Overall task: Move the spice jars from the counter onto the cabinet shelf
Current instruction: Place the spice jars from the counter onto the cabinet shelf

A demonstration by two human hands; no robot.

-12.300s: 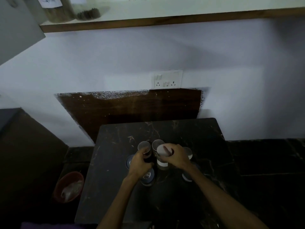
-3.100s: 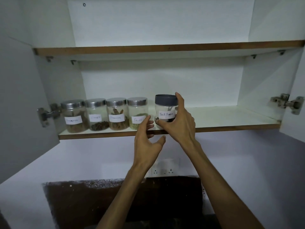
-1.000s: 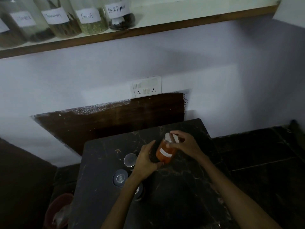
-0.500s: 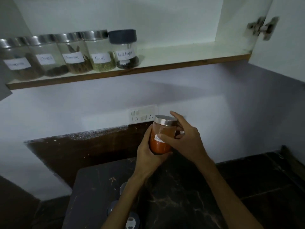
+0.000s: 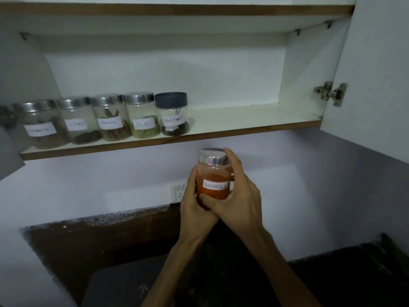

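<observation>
Both hands hold a glass jar of red chilli powder (image 5: 214,178) with a steel lid, upright, in the air just below the front edge of the cabinet shelf (image 5: 243,120). My left hand (image 5: 195,209) cups its left side and bottom; my right hand (image 5: 238,196) wraps its right side, with a finger up at the lid. On the shelf's left half stand several labelled jars in a row, ending with the fennel jar (image 5: 143,116) and the dark-lidded black pepper jar (image 5: 173,114). The jars left on the counter are out of view.
The shelf's right half, beside the black pepper jar, is bare. An open cabinet door (image 5: 380,74) with a metal hinge (image 5: 330,93) hangs at the right. A wall socket (image 5: 178,191) sits behind my left hand. The dark counter (image 5: 124,284) lies below.
The chilli jar has risen from above the counter to just under the shelf edge, with both hands on it. The view has tilted up, so the counter jars have dropped out of sight.
</observation>
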